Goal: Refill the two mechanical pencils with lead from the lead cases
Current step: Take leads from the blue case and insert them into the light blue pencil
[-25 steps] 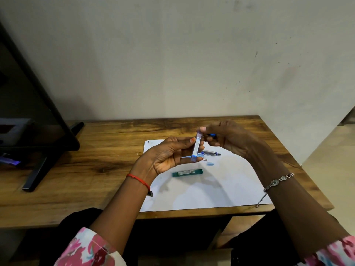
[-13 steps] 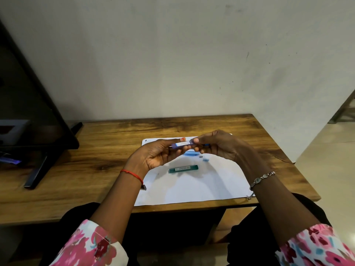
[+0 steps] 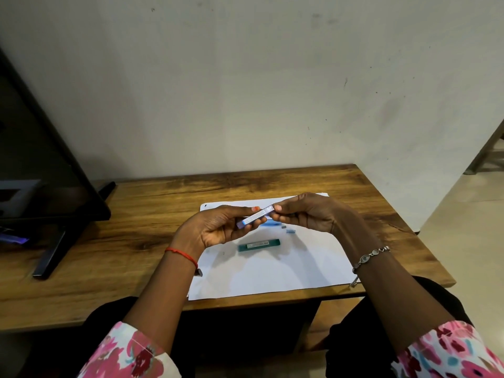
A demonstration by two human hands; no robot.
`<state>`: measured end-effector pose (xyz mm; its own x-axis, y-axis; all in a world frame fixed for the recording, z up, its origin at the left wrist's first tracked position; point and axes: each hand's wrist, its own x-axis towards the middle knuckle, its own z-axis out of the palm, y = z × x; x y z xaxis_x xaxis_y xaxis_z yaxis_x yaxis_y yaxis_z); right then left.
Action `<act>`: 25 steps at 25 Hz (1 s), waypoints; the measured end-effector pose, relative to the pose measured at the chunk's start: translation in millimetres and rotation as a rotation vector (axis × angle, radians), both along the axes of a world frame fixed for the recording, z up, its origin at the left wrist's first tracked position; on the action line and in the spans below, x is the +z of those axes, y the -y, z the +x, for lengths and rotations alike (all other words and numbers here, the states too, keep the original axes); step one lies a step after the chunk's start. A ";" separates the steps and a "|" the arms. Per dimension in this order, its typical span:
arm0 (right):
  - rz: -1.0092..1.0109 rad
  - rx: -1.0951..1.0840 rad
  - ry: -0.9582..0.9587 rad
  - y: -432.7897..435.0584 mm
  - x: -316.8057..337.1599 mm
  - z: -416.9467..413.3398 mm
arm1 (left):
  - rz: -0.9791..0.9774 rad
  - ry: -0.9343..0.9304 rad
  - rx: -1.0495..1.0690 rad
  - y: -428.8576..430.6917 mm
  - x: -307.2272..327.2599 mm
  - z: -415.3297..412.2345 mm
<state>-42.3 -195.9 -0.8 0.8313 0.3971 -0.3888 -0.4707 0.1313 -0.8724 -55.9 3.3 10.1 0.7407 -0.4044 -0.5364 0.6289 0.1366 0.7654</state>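
Observation:
A pale blue lead case [image 3: 255, 216] is held nearly level above the white paper sheet [image 3: 286, 268]. My left hand [image 3: 218, 227] grips its lower left part. My right hand [image 3: 308, 211] pinches its upper right end with fingertips. A dark green lead case [image 3: 258, 245] lies flat on the sheet below my hands. A blue mechanical pencil [image 3: 271, 224] lies on the sheet, mostly hidden behind my hands. Two small loose parts [image 3: 289, 230] sit just right of it. The second pencil is not visible.
The wooden desk [image 3: 122, 241] stands against a plain wall. A dark monitor [image 3: 41, 173] on its stand [image 3: 51, 255] fills the left side. The desk's right edge [image 3: 425, 236] drops to the floor. A small dark object [image 3: 199, 272] lies at the sheet's left edge.
The blue lead case went from upright to nearly level between my hands. The right hand closed onto its end. The view tilted slightly.

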 end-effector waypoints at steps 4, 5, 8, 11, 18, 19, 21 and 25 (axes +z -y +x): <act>-0.069 0.011 0.027 0.6 2.1 1.2 | 0.025 0.041 -0.024 0.9 -3.5 1.3; -0.104 0.007 0.042 0.9 2.7 1.8 | 0.025 0.044 -0.034 0.7 -4.0 1.4; -0.237 0.006 0.117 1.7 5.0 3.3 | 0.036 0.041 -0.048 -0.3 -5.8 2.8; -0.372 0.008 0.177 1.7 5.7 4.6 | 0.041 0.034 -0.046 -0.1 -7.0 3.1; -0.537 -0.041 0.326 0.4 8.1 4.3 | 0.049 0.053 -0.049 -0.9 -9.7 5.1; -0.548 -0.048 0.343 -0.4 9.0 3.8 | 0.047 0.054 -0.050 -1.0 -9.9 5.1; -0.553 -0.055 0.382 -1.8 11.0 3.0 | 0.044 0.054 -0.050 -1.0 -10.4 5.2; -0.531 -0.081 0.461 -3.3 12.9 2.6 | 0.039 0.059 -0.045 -0.5 -10.3 4.7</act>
<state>-39.8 -192.6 12.1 0.9768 0.1812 -0.1138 -0.0444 -0.3486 -0.9362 -51.2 3.8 -0.1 0.7526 -0.4178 -0.5089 0.5878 0.0780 0.8053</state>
